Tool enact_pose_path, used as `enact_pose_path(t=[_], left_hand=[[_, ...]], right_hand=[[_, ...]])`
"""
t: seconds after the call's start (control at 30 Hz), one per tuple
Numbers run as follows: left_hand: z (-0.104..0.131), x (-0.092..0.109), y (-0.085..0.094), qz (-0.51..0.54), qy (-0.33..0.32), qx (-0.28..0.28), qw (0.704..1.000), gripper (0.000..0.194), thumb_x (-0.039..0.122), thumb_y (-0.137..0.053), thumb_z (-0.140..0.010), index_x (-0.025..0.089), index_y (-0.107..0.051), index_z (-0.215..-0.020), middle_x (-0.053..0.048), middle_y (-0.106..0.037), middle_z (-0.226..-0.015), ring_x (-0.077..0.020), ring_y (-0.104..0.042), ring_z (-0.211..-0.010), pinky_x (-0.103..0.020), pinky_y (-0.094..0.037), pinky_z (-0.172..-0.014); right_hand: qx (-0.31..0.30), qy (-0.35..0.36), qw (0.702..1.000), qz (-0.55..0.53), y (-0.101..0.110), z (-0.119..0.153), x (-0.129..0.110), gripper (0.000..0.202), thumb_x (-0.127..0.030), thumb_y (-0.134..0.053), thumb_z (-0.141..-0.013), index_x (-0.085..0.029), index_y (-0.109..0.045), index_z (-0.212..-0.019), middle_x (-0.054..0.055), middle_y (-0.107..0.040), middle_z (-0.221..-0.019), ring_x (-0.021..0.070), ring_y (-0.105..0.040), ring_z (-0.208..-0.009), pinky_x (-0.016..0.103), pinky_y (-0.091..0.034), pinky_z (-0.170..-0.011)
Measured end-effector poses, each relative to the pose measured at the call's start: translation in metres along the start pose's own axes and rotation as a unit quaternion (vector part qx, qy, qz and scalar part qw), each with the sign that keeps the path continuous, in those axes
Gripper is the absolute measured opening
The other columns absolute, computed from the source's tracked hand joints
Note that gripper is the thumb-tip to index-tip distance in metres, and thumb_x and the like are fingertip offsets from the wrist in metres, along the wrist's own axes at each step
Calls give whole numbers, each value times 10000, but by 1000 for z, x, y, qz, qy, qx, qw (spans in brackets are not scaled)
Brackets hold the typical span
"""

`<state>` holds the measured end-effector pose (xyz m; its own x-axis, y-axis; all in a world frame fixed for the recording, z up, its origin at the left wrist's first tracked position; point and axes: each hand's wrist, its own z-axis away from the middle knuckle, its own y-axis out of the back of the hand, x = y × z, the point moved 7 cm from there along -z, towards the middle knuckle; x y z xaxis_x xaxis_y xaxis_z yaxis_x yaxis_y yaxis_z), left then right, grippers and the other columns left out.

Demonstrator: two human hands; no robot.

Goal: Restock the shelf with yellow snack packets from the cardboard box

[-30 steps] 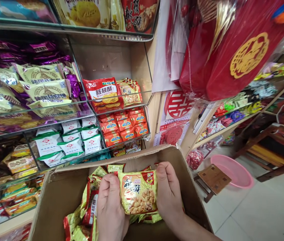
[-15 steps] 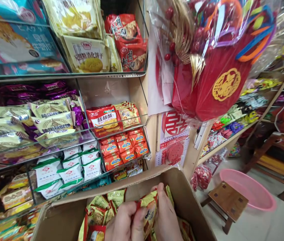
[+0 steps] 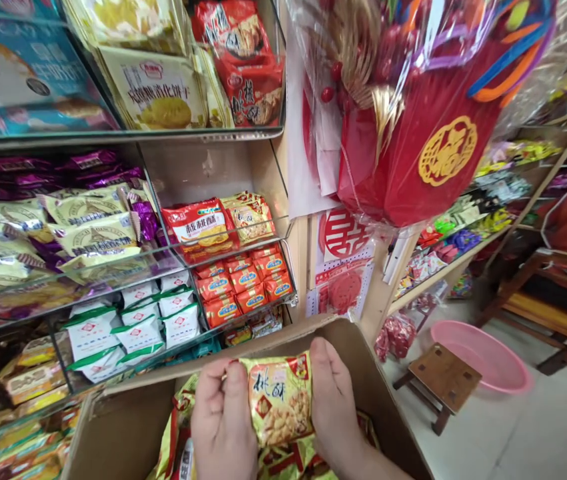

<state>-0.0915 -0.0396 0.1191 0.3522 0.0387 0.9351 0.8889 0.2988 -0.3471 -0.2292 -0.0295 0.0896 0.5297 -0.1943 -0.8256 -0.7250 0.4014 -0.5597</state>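
Observation:
Both of my hands grip one yellow snack packet (image 3: 279, 399) printed with biscuits and red characters. My left hand (image 3: 221, 423) holds its left edge and my right hand (image 3: 334, 403) its right edge. The packet faces me, upright, over an open cardboard box (image 3: 123, 420) that holds several more yellow and red packets (image 3: 283, 460). Beyond the box stand glass shelves; the middle right compartment (image 3: 243, 167) has red and yellow biscuit packets (image 3: 201, 227) at its front and bare space behind them.
Shelves at left carry purple, cream, white-green and orange packets. A red gift bag (image 3: 428, 133) in cellophane hangs at upper right. A small wooden stool (image 3: 438, 380) and a pink basin (image 3: 483, 357) sit on the tiled floor at right.
The packet was bunched between my hands half a second ago; now it is spread flat and raised, facing me. The view has tilted slightly down.

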Motion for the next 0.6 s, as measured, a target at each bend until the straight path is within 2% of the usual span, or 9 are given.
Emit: enact_pose_path(t=[0.1,0.27,0.43,0.6], left_hand=[[-5,-3,-2,20,-10,-15,1000,433,535,-722,-538,218,-494,-723,75,-528,-492,-69,-483,-404,-181,-428,-443],[-10,-8,6,14,-39,-5,999,386,505,-716,-576,211,-526,-739,62,-549,-545,-75,-508,-486,-176,-442,-490],[-9,-6,19,13,-83,31,996,426,506,-742,-533,212,-546,-771,61,-570,-619,-71,-509,-524,-165,-454,-497],[-6,-11,18,15,-18,22,999,446,549,-715,-541,230,-506,-773,54,-586,-543,-115,-553,-473,-210,-455,-462]], right_hand=[[-18,-21,999,-31,-9,-2,-2,362,-571,-493,-781,-210,-484,-755,-38,-552,-655,118,-501,-619,206,-375,-534],[-15,-49,999,-4,-3,-5,6,372,-568,-505,-769,-207,-460,-692,-45,-497,-637,116,-477,-624,207,-385,-568],[-35,-9,998,54,0,-6,11,400,-583,-464,-788,-206,-415,-664,-45,-409,-635,108,-408,-613,206,-373,-576],[-46,15,992,118,-1,-3,18,400,-571,-393,-830,-214,-348,-656,-43,-370,-622,113,-402,-585,220,-381,-559]])
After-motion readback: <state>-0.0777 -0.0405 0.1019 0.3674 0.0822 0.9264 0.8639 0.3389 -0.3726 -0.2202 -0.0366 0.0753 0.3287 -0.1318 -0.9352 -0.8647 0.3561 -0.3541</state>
